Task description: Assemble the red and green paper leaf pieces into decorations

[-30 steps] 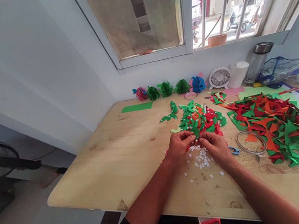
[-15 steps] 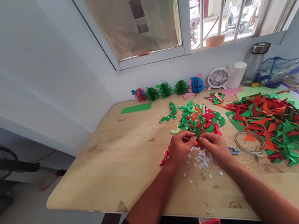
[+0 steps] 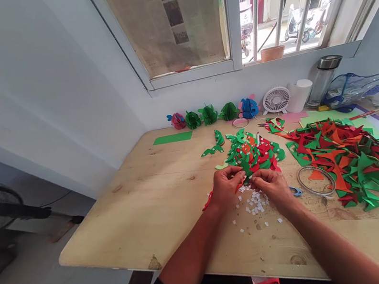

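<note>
Near the table's middle, my left hand (image 3: 227, 187) pinches a small green paper piece (image 3: 246, 172) between thumb and fingers. My right hand (image 3: 269, 184) is closed at the right side of that piece, its fingertips together; what they grip is too small to make out. Just beyond both hands lies a pile of green, red and orange cut paper pieces (image 3: 264, 149) with small white squares on them. Loose white paper squares (image 3: 256, 202) are scattered below my right hand. A red paper piece (image 3: 207, 201) shows at the left of my left wrist.
A large heap of paper scraps (image 3: 347, 154) covers the right side, with a tape ring (image 3: 316, 180) before it. Blue scissors (image 3: 295, 191) lie beside my right hand. Along the wall stand paper balls (image 3: 209, 114), a small fan (image 3: 276, 100) and a glass bottle (image 3: 323, 82).
The green piece between my hands has tilted and shows more of its surface. My left hand has shifted slightly left, and the fingertips of both hands are slightly lower.
</note>
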### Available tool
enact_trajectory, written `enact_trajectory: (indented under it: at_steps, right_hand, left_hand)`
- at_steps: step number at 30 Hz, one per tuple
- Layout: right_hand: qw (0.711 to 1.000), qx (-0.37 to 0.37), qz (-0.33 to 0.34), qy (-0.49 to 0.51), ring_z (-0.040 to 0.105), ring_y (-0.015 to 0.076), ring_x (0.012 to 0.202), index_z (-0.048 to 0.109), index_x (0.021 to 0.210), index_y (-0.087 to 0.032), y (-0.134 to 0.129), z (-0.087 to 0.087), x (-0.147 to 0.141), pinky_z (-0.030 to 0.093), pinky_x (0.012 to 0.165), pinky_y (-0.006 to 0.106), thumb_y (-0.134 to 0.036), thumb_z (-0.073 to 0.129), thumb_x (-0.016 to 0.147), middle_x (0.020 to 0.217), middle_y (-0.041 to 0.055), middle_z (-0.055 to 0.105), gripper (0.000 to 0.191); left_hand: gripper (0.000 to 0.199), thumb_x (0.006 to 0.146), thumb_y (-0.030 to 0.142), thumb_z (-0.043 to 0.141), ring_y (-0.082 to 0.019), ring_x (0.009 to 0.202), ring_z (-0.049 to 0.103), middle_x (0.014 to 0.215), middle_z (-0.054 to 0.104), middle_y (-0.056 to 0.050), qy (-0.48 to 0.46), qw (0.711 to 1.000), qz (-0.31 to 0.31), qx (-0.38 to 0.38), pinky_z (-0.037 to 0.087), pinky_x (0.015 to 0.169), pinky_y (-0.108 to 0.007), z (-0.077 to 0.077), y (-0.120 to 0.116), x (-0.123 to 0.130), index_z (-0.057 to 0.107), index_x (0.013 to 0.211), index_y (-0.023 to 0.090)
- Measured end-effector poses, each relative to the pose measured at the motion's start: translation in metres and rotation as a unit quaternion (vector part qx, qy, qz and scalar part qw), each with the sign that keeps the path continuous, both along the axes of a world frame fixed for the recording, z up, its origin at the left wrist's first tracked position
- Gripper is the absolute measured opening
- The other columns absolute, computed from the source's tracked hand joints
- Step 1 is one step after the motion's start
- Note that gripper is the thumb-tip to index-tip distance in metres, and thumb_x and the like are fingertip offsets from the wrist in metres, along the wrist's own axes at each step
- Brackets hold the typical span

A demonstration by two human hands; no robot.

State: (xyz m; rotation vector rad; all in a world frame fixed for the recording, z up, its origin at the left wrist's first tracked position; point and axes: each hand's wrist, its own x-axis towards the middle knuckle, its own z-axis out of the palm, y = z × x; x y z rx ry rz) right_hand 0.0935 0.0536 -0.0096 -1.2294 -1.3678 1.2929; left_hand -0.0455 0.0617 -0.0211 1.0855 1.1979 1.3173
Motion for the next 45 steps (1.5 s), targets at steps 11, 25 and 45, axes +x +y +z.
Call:
enact_trajectory:
  at_steps: [11, 25, 45]
  right_hand:
    - [0.97, 0.044, 0.235, -0.045, 0.04, 0.0078, 0.047, 0.054, 0.061, -0.016, -0.008, 0.005, 0.002, 0.029, 0.045, 0.02, -0.022, 0.054, 0.071, 0.051, -0.0046, 0.048, 0.012]
    - [0.956, 0.111, 0.246, -0.115, 0.05, 0.0099, 0.052, 0.068, 0.08, -0.017, -0.01, 0.002, 0.003, 0.035, 0.048, 0.02, -0.013, 0.052, 0.069, 0.059, -0.0019, 0.06, 0.019]
    - [0.998, -0.006, -0.037, 0.054, 0.054, 0.0134, 0.061, 0.06, 0.081, -0.017, 0.002, 0.005, 0.004, 0.04, 0.051, 0.024, -0.042, 0.063, 0.063, 0.072, 0.0018, 0.062, 0.031]
  left_hand:
    - [0.029, 0.051, 0.03, 0.073, -0.011, 0.048, 0.056, 0.056, 0.06, 0.002, -0.165, 0.982, -0.005, -0.088, 0.042, 0.046, -0.021, 0.009, 0.005, -0.011, 0.057, 0.07, 0.015]
    - [0.023, 0.059, 0.03, 0.07, -0.008, 0.049, 0.053, 0.056, 0.059, 0.002, -0.054, 0.998, 0.029, -0.009, 0.042, 0.051, -0.021, 0.007, 0.006, -0.01, 0.061, 0.072, 0.014]
    - [0.017, 0.065, 0.028, 0.067, -0.009, 0.053, 0.054, 0.063, 0.062, 0.0, 0.001, 0.992, -0.125, -0.004, 0.043, 0.05, -0.02, 0.004, -0.003, -0.002, 0.063, 0.075, 0.015]
